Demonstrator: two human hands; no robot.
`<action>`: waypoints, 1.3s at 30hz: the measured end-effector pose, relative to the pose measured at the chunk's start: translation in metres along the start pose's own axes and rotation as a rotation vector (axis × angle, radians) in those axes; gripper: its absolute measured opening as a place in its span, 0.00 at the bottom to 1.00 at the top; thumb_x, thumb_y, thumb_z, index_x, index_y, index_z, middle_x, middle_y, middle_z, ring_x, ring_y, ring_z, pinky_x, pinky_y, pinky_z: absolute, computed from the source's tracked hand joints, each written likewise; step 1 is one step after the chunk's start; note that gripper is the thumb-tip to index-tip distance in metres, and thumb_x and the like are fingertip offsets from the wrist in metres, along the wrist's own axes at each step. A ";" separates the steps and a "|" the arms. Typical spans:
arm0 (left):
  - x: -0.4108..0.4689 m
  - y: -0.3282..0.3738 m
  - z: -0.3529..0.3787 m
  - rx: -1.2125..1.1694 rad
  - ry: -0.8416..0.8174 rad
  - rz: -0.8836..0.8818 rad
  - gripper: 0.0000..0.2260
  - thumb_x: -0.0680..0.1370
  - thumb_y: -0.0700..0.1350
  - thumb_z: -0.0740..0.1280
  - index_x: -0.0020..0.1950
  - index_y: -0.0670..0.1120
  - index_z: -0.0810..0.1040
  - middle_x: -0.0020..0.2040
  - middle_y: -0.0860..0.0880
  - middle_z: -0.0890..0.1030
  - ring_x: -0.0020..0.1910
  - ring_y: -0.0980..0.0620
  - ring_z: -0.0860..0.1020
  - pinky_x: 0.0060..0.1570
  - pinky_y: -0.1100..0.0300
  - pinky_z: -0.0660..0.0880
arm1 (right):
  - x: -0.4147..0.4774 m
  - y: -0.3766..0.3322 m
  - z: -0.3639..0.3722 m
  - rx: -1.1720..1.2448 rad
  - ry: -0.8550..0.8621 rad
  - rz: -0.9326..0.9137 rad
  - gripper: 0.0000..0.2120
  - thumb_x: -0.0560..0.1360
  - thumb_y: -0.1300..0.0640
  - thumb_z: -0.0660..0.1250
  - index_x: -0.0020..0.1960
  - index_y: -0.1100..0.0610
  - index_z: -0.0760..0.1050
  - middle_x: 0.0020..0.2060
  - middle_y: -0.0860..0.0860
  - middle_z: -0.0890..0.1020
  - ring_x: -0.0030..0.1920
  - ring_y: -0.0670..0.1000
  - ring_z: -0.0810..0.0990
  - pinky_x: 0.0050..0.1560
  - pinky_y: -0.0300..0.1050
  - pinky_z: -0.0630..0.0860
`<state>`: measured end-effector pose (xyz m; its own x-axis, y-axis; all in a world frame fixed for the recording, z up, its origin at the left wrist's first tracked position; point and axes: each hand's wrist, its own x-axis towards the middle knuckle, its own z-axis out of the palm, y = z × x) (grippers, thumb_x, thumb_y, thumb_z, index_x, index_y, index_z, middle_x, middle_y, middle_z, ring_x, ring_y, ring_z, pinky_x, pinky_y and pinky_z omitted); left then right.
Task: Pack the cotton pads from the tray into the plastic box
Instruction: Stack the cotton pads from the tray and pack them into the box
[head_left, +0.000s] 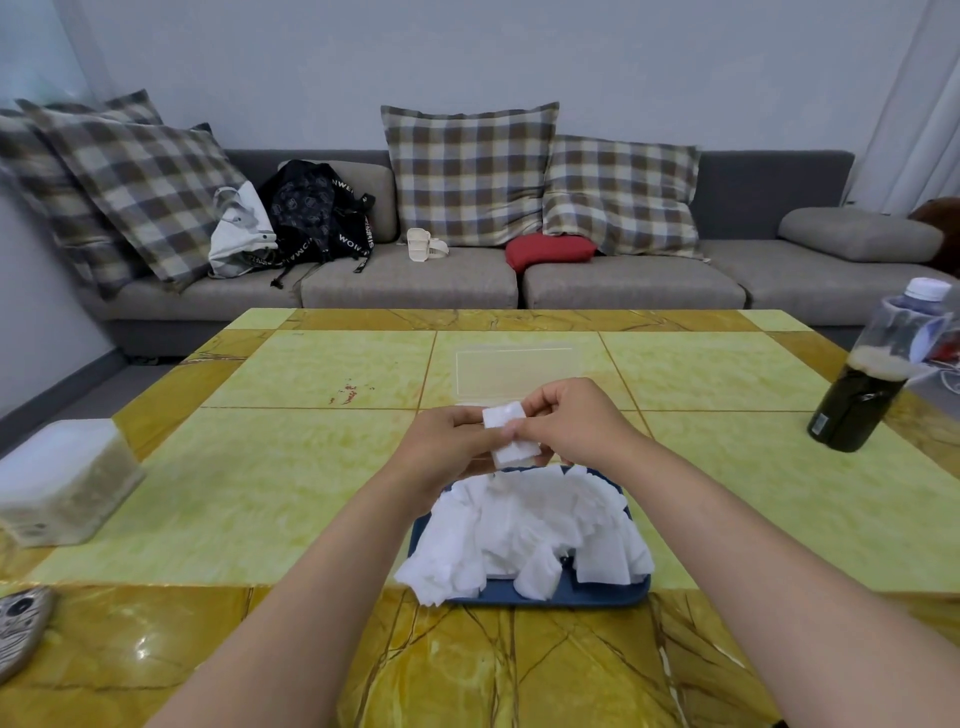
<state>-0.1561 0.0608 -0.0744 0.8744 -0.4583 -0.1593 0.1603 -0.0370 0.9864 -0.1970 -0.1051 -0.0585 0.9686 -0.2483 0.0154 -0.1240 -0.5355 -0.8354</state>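
A blue tray (545, 595) near the table's front edge holds a loose heap of white cotton pads (524, 525). Above its far end, my left hand (447, 441) and my right hand (571, 421) meet, both pinching a small stack of cotton pads (511, 434) between them. Beyond the hands lies the clear plastic box (514, 371), flat on the table and faint against the yellow surface; its near edge is hidden by my fingers.
A dark drink bottle (865, 384) stands at the right edge of the table. A white rectangular container (62, 478) sits at the left edge, and a patterned flat object (21, 631) lies at the front left. A grey sofa (415, 280) with cushions runs behind the table.
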 end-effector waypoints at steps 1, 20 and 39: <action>0.001 -0.001 -0.001 0.021 0.038 0.003 0.12 0.75 0.36 0.74 0.58 0.37 0.81 0.48 0.42 0.87 0.43 0.48 0.87 0.41 0.61 0.82 | 0.000 0.001 0.000 -0.023 0.015 -0.007 0.10 0.70 0.55 0.78 0.46 0.57 0.80 0.35 0.51 0.84 0.28 0.50 0.82 0.30 0.47 0.74; 0.010 -0.008 -0.011 0.073 0.321 -0.009 0.11 0.78 0.35 0.68 0.60 0.40 0.80 0.50 0.42 0.84 0.42 0.46 0.84 0.40 0.59 0.83 | -0.003 0.016 0.011 -0.591 -0.342 -0.084 0.28 0.71 0.55 0.77 0.69 0.48 0.74 0.48 0.43 0.79 0.51 0.47 0.78 0.55 0.45 0.77; 0.002 -0.002 -0.002 0.009 0.033 -0.030 0.09 0.76 0.40 0.74 0.54 0.38 0.84 0.47 0.40 0.87 0.42 0.46 0.86 0.43 0.56 0.84 | -0.001 -0.009 -0.022 0.044 -0.134 -0.196 0.12 0.74 0.66 0.73 0.56 0.57 0.83 0.37 0.50 0.81 0.29 0.39 0.76 0.34 0.31 0.72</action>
<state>-0.1537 0.0612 -0.0764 0.8841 -0.4270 -0.1896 0.1823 -0.0583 0.9815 -0.2012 -0.1179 -0.0384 0.9935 -0.0320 0.1092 0.0761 -0.5265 -0.8468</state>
